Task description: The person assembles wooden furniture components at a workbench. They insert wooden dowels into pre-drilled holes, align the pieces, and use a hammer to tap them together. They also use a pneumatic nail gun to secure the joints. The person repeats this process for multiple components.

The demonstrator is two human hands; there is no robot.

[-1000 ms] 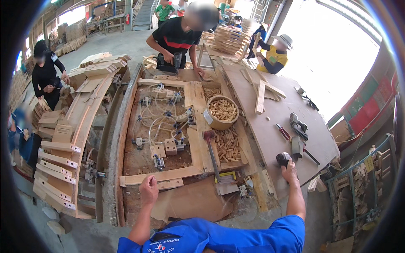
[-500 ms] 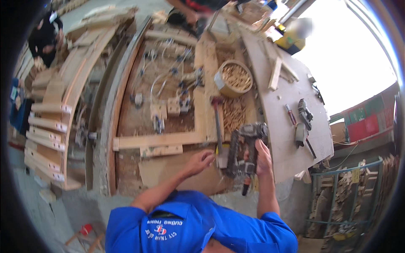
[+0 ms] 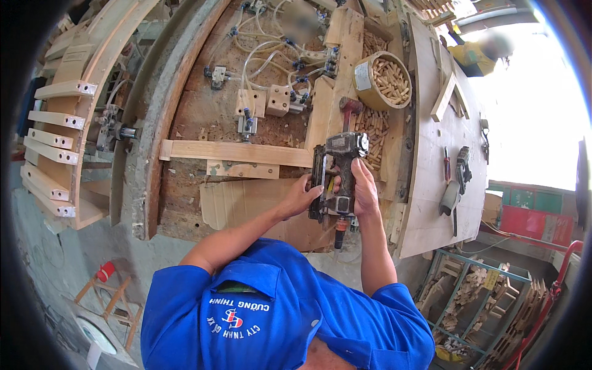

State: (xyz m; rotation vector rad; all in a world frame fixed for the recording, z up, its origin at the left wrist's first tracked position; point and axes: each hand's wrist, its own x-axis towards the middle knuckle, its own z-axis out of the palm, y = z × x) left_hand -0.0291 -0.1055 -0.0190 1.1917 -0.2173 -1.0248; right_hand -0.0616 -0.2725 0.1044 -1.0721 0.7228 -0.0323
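Observation:
A dark pneumatic nail gun (image 3: 345,148) is upheld before me at the near edge of the workbench. My right hand (image 3: 365,192) is wrapped around its handle, with the air hose fitting (image 3: 340,234) pointing down toward me. At the gun's left side, my left hand (image 3: 297,200) has its fingers closed against the long magazine (image 3: 317,182); its fingertips are partly hidden. A hammer with a reddish head (image 3: 350,106) lies just beyond, its handle mostly covered by the gun.
A round tub (image 3: 364,80) of wooden dowels stands beyond, with loose dowels (image 3: 373,126) beside it. Air tubes and clamping blocks (image 3: 279,100) sit inside a wooden frame (image 3: 234,151). On the right board (image 3: 425,185) lie a screwdriver (image 3: 447,163) and another tool (image 3: 464,165). A person in yellow (image 3: 472,58) is far right.
My left hand has come right and taken hold of the nail gun's magazine. The gun has moved left, over the hammer's handle. My view has shifted closer to the bench's near part.

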